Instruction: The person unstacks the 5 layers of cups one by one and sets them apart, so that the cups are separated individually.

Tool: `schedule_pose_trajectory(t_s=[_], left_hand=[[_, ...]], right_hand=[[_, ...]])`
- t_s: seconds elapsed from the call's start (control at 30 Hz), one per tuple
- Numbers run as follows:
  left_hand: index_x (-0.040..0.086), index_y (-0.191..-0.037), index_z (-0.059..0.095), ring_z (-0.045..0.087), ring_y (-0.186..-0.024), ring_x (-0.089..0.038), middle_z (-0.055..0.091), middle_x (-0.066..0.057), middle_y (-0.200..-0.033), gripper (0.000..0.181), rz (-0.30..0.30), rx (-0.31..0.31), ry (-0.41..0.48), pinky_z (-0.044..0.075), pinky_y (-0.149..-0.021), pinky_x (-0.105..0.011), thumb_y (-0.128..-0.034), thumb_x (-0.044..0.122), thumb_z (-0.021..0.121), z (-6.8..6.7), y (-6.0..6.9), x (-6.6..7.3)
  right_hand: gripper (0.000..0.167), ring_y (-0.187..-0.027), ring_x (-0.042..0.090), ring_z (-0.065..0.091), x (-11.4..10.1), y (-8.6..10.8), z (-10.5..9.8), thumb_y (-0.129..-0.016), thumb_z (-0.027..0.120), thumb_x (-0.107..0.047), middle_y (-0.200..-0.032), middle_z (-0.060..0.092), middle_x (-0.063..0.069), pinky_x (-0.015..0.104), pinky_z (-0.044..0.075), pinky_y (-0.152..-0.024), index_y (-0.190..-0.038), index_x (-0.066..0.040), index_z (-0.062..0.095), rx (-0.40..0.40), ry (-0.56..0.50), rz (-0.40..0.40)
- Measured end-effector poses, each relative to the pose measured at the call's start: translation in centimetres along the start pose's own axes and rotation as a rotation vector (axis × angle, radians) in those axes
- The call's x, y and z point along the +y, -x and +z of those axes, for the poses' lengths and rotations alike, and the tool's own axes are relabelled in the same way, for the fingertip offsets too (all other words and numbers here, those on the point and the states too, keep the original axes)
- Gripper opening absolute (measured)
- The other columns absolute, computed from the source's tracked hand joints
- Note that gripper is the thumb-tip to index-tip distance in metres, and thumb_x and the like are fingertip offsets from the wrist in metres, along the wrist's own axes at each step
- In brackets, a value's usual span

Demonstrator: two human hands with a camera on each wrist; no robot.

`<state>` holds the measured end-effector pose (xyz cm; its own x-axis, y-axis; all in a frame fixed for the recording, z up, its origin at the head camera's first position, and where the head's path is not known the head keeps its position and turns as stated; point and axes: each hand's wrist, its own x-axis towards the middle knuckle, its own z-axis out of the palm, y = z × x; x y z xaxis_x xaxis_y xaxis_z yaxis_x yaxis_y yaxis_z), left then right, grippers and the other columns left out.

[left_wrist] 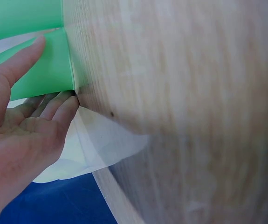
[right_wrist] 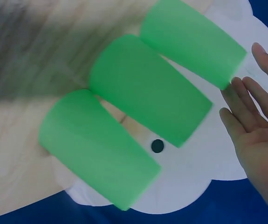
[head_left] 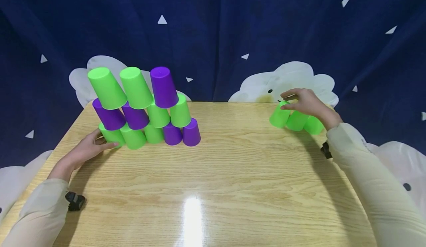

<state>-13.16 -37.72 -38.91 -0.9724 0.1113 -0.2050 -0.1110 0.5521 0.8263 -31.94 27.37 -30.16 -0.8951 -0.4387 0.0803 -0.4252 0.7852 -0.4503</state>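
At stack (head_left: 137, 116) btm, L fingers (left_wrist: 65, 112) wrap green cup (left_wrist: 50, 65); R hand (head_left: 306, 102) raised, fingers parted.

The green cups (head_left: 135, 88) and purple cups (head_left: 164, 88) look like smooth, satiny plastic. The worktop (head_left: 239, 173) shows wood grain under a glossy finish that mirrors light. The navy curtain (head_left: 199, 36) is matt, creased cloth; the cream sleeves (head_left: 366, 176) are wrinkled fabric.

Arms (head_left: 369, 176) outspread, left fingers (left_wrist: 66, 111) seemingly bent.
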Motion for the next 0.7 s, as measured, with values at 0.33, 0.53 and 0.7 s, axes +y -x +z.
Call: schedule_pose_trajectory(t_s=[0.33, 0.53, 0.7], left_hand=[[-0.003, -0.155, 0.006, 0.023, -0.136, -0.057, 0.020, -0.036, -0.152, 0.084, 0.000, -0.006, -0.001, 0.025, -0.107, -0.067, -0.0985, 0.023, 0.062, -0.1, -0.2, -0.2], [-0.004, -0.154, 0.007, 0.024, -0.136, -0.057, 0.021, -0.036, -0.151, 0.083, 0.010, -0.002, 0.003, 0.026, -0.106, -0.067, -0.0984, 0.022, 0.062, -0.2, -0.2, -0.4], [-0.004, -0.154, 0.007, 0.024, -0.136, -0.057, 0.021, -0.035, -0.152, 0.083, 0.014, -0.006, 0.010, 0.025, -0.106, -0.068, -0.0986, 0.022, 0.062, -0.1, -0.2, -0.5]], right_hand=[[0.046, -0.113, 0.027, 0.063, -6.2, -2.0, -0.8, -0.088, 0.077, -0.020, -0.126, 0.064, 0.015, 0.043, 0.044, -0.101, -0.128, -0.003, 0.063, 0.040, -0.143, -0.106], [0.045, -0.112, 0.020, 0.064, -12.5, -4.3, -0.6, -0.087, 0.077, -0.016, -0.126, 0.064, 0.011, 0.036, 0.044, -0.103, -0.128, -0.005, 0.064, 0.021, -0.283, -0.237], [0.045, -0.112, 0.016, 0.064, -17.9, -6.2, 0.0, -0.085, 0.078, -0.012, -0.126, 0.065, 0.009, 0.035, 0.045, -0.102, -0.127, -0.003, 0.064, 0.020, -0.360, -0.387]])
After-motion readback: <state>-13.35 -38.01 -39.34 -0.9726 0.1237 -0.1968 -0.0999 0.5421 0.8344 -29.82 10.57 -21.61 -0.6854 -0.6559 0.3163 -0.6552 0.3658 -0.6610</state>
